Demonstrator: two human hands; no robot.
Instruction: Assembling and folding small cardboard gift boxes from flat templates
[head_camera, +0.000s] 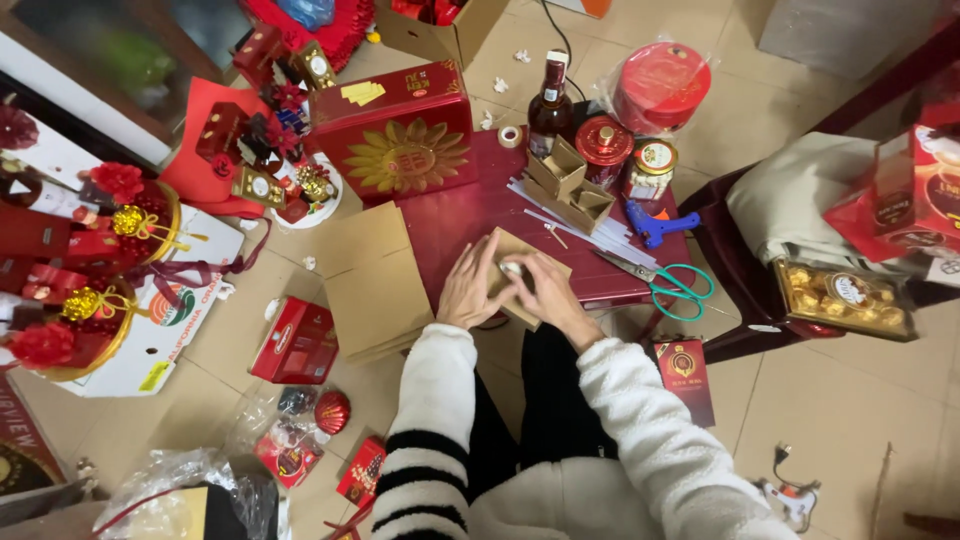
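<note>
Presently: left hand (472, 290) and right hand (545, 290) pressed together around a flat brown cardboard piece (525, 262) on the low red table (450, 225), apparently mid-fold; next likely needs a firm crease.

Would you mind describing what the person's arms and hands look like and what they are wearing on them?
Both arms are covered to the wrist by fluffy white fleece sleeves. The left sleeve carries broad black bands across its lower part; the right sleeve shows plain white. The left hand and right hand are bare, without gloves. No rings, watch or bracelets can be made out at this size.
</note>
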